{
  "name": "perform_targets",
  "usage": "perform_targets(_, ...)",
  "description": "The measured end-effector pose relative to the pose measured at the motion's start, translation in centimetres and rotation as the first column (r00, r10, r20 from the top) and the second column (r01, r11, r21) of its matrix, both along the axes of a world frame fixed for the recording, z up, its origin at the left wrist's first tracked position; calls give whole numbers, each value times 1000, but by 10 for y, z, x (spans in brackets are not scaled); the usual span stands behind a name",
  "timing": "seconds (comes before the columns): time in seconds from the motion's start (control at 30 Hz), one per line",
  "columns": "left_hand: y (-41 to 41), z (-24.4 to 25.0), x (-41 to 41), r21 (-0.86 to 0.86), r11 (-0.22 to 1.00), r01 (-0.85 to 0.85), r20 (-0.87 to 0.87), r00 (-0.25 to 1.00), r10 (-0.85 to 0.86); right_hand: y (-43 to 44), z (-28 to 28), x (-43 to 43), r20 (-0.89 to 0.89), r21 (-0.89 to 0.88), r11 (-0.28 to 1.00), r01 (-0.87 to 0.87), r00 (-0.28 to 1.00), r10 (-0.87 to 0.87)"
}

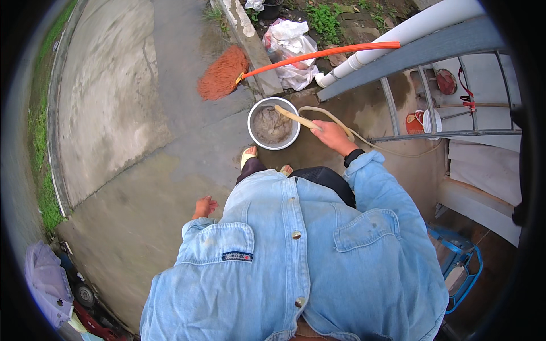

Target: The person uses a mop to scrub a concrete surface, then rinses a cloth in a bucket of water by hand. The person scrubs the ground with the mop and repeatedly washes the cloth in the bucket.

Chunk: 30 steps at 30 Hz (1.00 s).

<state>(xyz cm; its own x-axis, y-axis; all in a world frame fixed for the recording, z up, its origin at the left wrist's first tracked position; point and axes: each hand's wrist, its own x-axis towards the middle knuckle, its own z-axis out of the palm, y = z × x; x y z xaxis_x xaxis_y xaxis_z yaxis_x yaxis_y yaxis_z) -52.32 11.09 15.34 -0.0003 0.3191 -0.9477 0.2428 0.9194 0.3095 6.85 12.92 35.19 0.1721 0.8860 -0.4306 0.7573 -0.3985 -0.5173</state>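
My right hand (335, 137) grips a beige hose (297, 117) near its end, which points down over a round, light-coloured basin (252, 132). Inside the basin lies a grey-brown, stringy wet mass (271, 125), perhaps a mop head or cloth, in murky water. The hose loops beside my hand and trails off to the right across the wet ground. My left hand (205, 207) hangs at my left side, holding nothing, its fingers loosely apart. Just beyond the basin, an orange mop (224, 73) rests its fibre head on the concrete.
The mop's orange handle (320, 54) reaches over a low kerb (264, 76) towards a white pipe (354, 64). Plastic bags (294, 55) lie beyond the kerb. A metal ladder-like frame (448, 135) and a white bucket (432, 121) are at right, a blue-framed object (469, 273) below them.
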Motion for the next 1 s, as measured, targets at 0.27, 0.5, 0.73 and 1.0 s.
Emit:
perform_targets(0.27,18,-5,0,43,998,-48,11,999,48,-7,6,4,121,-63,990,127,986,-119)
perform_targets(0.5,7,-29,-13,-10,998,-63,34,997,64,-5,10,-2,162,-200,976,85,985,-52)
perform_targets(0.73,19,-20,-10,27,1000,3,25,1000,-3,-4,0,-3,26,-336,940,-54,997,66)
perform_targets(1.0,23,-20,-9,0,999,-34,48,998,34,-4,-6,-3,-18,-329,940,-90,996,89)
